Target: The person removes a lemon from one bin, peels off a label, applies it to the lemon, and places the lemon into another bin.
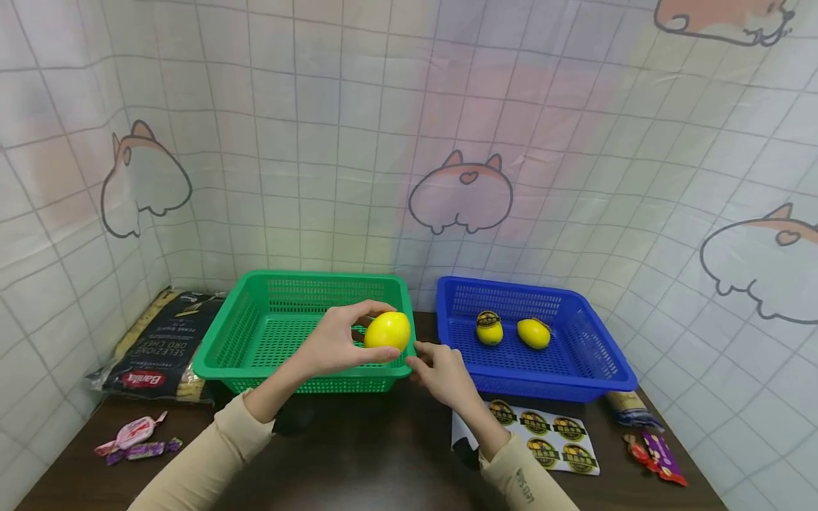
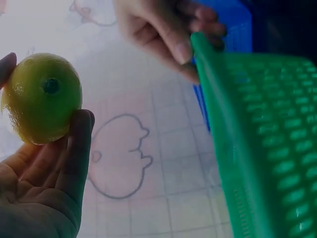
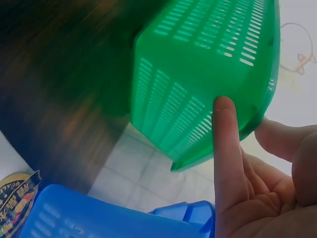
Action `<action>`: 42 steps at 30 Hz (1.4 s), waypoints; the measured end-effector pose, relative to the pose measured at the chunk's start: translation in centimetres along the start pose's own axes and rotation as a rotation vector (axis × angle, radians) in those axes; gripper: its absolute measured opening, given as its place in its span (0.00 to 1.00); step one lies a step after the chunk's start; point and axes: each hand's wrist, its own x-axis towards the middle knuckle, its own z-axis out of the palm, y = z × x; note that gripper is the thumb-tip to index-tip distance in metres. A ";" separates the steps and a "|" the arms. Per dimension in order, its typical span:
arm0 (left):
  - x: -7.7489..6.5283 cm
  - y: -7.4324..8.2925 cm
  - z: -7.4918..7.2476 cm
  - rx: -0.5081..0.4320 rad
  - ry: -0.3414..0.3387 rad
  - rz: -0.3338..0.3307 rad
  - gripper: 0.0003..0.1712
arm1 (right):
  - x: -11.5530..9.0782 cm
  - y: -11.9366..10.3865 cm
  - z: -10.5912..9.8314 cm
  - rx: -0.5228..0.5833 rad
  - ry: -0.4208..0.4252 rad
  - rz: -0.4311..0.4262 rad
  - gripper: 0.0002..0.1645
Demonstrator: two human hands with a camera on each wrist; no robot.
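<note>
My left hand (image 1: 339, 341) grips a yellow lemon (image 1: 387, 331) between thumb and fingers, above the right part of the green basket (image 1: 220, 341). A dark spot marks the lemon's end in the left wrist view. At that basket's right front corner, my right hand (image 1: 444, 372) pinches the rim. The right wrist view has the index finger (image 3: 225, 129) along the outer wall and the thumb (image 3: 282, 139) at the rim. In the blue basket (image 1: 537, 383) lie two lemons; a black and gold label (image 1: 488, 319) stands out on the left lemon (image 1: 489, 334).
A sheet of round black and gold stickers (image 1: 556, 433) lies in front of the blue basket. Left of the green basket is a black pasta bag (image 1: 160, 341). Wrapped candies (image 1: 137, 433) sit at the left, and more candies (image 1: 664, 458) at the right. A patterned curtain (image 1: 358, 142) stands behind.
</note>
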 end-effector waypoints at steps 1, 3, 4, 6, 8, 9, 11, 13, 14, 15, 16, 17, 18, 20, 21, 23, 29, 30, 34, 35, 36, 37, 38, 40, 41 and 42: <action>-0.1 0.0 0.4 -0.003 -0.006 0.013 0.29 | 0.0 0.0 0.0 -0.009 0.008 -0.002 0.26; -0.3 0.1 1.1 -0.006 -0.018 0.040 0.28 | 0.0 0.0 -0.1 -0.039 0.027 -0.005 0.21; -0.5 0.1 1.5 -0.011 -0.027 0.047 0.28 | -0.1 -0.1 -0.2 -0.051 0.035 -0.010 0.19; -0.9 0.0 2.2 -0.023 -0.051 0.053 0.28 | -0.2 -0.2 -0.3 -0.078 0.047 -0.015 0.17; -1.4 0.0 2.9 -0.036 -0.083 0.047 0.28 | -0.3 -0.3 -0.4 -0.103 0.050 -0.015 0.18; -1.8 -0.1 3.2 -0.042 -0.102 0.039 0.28 | -0.5 -0.3 -0.4 -0.109 0.047 -0.012 0.19; -2.4 -0.2 3.7 -0.052 -0.140 0.028 0.28 | -0.9 -0.2 -0.5 -0.131 0.049 0.002 0.22; -2.9 -0.3 4.2 -0.071 -0.176 0.007 0.27 | -1.3 -0.1 -0.6 -0.149 0.053 0.014 0.23; -3.2 -0.4 4.4 -0.081 -0.191 -0.003 0.27 | -1.5 -0.1 -0.7 -0.152 0.057 0.018 0.23; -3.4 -0.4 4.6 -0.090 -0.206 -0.018 0.27 | -1.7 -0.1 -0.8 -0.153 0.060 0.021 0.23; -3.6 -0.5 4.8 -0.106 -0.222 -0.032 0.26 | -1.9 0.0 -0.8 -0.154 0.062 0.014 0.23; -3.8 -0.7 5.0 -0.118 -0.239 -0.046 0.26 | -2.2 0.0 -0.9 -0.147 0.060 0.012 0.23; -4.0 -0.8 5.2 -0.136 -0.260 -0.059 0.26 | -2.4 0.0 -1.0 -0.139 0.053 0.007 0.23; -4.4 -1.3 5.6 -0.150 -0.298 -0.073 0.26 | -2.8 0.1 -1.1 -0.125 0.033 -0.011 0.22; -4.6 -1.6 5.8 -0.154 -0.315 -0.079 0.26 | -3.0 0.1 -1.1 -0.124 0.021 -0.021 0.21; -4.9 -2.2 6.3 -0.143 -0.343 -0.083 0.26 | -3.4 0.2 -1.1 -0.115 0.001 -0.030 0.20; -5.5 -3.8 7.2 -0.051 -0.385 -0.096 0.27 | -4.2 0.9 -1.1 -0.144 -0.057 -0.058 0.17; -5.6 -4.0 7.3 -0.040 -0.392 -0.099 0.27 | -4.4 1.0 -1.1 -0.152 -0.070 -0.063 0.16; -5.8 -4.7 7.9 -0.015 -0.422 -0.117 0.28 | -5.0 1.4 -1.1 -0.178 -0.117 -0.062 0.16; -5.9 -4.9 8.1 -0.011 -0.427 -0.121 0.28 | -5.1 1.5 -1.1 -0.186 -0.123 -0.064 0.15; -5.9 -5.0 8.2 -0.008 -0.430 -0.124 0.29 | -5.3 1.6 -1.1 -0.190 -0.126 -0.064 0.15; -6.0 -5.1 8.3 -0.004 -0.434 -0.127 0.29 | -5.4 1.7 -1.2 -0.198 -0.127 -0.064 0.15; -6.0 -5.2 8.3 0.000 -0.437 -0.130 0.29 | -5.5 1.9 -1.3 -0.207 -0.127 -0.067 0.15; -6.1 -5.4 8.4 0.007 -0.439 -0.138 0.30 | -5.7 2.4 -1.5 -0.219 -0.123 -0.076 0.14; -6.2 -5.5 8.5 0.009 -0.439 -0.142 0.30 | -5.8 2.7 -1.6 -0.232 -0.119 -0.080 0.15; -6.2 -5.6 8.5 0.008 -0.438 -0.148 0.30 | -6.0 3.0 -1.8 -0.244 -0.116 -0.080 0.15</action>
